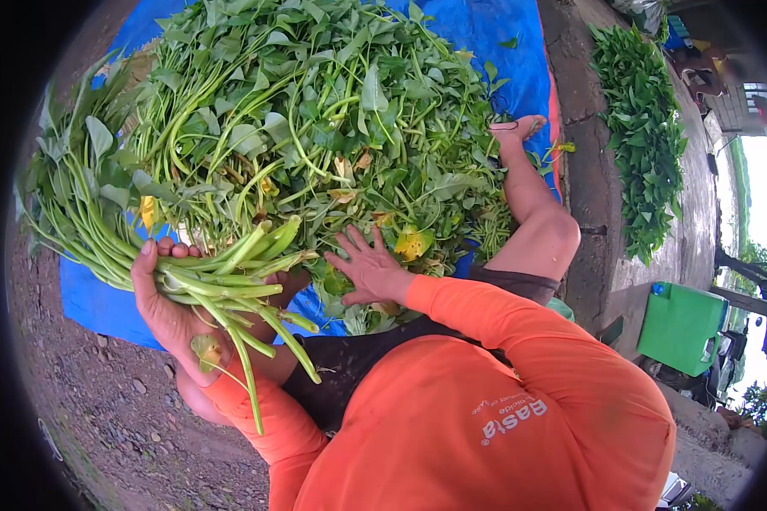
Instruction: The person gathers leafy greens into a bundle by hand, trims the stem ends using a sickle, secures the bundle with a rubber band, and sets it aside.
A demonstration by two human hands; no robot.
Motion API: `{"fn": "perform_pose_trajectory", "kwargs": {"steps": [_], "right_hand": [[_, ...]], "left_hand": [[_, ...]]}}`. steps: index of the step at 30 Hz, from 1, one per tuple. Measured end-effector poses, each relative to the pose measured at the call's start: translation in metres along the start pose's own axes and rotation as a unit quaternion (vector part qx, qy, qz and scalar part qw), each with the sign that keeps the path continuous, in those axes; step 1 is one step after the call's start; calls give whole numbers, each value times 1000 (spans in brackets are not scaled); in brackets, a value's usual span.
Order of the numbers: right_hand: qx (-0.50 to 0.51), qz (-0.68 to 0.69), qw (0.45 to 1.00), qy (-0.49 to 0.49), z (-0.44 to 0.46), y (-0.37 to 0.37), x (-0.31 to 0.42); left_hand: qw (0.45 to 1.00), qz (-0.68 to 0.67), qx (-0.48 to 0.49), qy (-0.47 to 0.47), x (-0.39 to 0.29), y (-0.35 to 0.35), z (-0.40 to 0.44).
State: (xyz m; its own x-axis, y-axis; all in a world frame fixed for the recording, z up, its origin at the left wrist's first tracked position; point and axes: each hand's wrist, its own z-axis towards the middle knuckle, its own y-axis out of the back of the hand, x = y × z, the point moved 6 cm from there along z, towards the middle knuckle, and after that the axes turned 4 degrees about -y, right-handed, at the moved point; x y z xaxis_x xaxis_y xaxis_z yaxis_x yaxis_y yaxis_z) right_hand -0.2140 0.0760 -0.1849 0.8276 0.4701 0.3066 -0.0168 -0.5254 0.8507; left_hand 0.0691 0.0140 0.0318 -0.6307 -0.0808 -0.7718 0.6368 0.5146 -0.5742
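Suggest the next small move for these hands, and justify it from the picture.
Probably close the right hand on a little of the loose pile and add it to the bunch: that hand lies open, fingers spread, on the pile, while the left hand grips the bunch.

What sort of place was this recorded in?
Probably a farmyard or produce-sorting spot outdoors: a blue tarp is spread on the ground, a big heap of cut leafy greens lies on it, and bare, stony soil shows alongside.
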Motion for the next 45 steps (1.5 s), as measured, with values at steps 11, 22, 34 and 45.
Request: {"fn": "perform_pose_trajectory", "kwargs": {"steps": [11,22,34,45], "right_hand": [[110,-69,968,-216,-76,-58,-159],[116,-113,919,-359,-111,-44,-237],[-94,241,932,-256,-153,47,-153],[-626,426,529,-382,-444,169,-302]], "left_hand": [[999,33,17,-2,6,-31,-19],[996,13,87,-2,5,-57,-23],[991,39,126,-26,10,-78,-23],[978,30,205,-26,11,-87,-16]]}}
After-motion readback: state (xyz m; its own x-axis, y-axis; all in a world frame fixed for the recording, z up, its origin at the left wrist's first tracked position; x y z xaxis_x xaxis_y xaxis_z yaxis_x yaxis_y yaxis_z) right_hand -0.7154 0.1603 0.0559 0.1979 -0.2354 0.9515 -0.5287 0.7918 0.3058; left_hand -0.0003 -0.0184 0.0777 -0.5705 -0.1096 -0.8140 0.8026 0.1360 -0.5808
